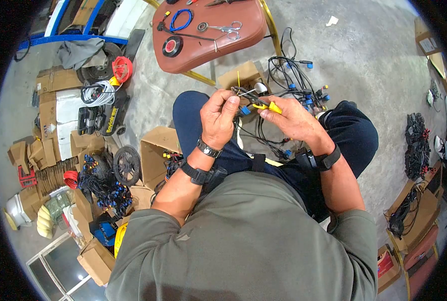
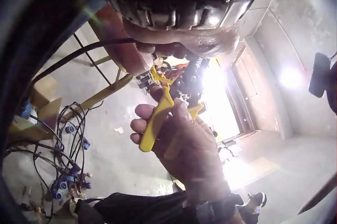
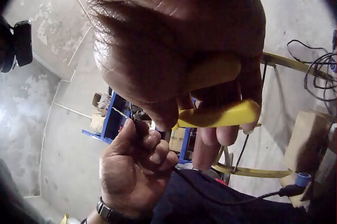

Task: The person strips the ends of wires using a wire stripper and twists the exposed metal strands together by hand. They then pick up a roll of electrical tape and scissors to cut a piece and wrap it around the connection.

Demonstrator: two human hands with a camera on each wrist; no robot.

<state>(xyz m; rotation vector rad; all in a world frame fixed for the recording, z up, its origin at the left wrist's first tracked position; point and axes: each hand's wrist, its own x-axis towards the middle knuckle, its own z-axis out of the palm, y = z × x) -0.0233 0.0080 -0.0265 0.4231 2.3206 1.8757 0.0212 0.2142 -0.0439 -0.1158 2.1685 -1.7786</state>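
Observation:
Above the person's lap, the left hand point(image 1: 218, 118) pinches a dark cable point(image 3: 231, 201) between thumb and curled fingers; in the right wrist view the cable trails away to a blue connector point(image 3: 303, 180). Close beside it, the right hand point(image 1: 296, 120) grips a tool with yellow handles point(image 1: 272, 107), its working end at the left hand's fingertips. The left wrist view shows the yellow handles point(image 2: 158, 119) lying across the right palm. What lies between the fingertips is too small to make out fully.
A brown stool point(image 1: 203, 50) ahead bears black tape point(image 1: 172, 46), scissors point(image 1: 228, 29) and a blue cable coil point(image 1: 181, 20). Black cables with blue connectors point(image 1: 293, 83) lie on the floor by an open cardboard box point(image 1: 241, 75). Boxes, a wheel point(image 1: 126, 165) and cable bundles stand left.

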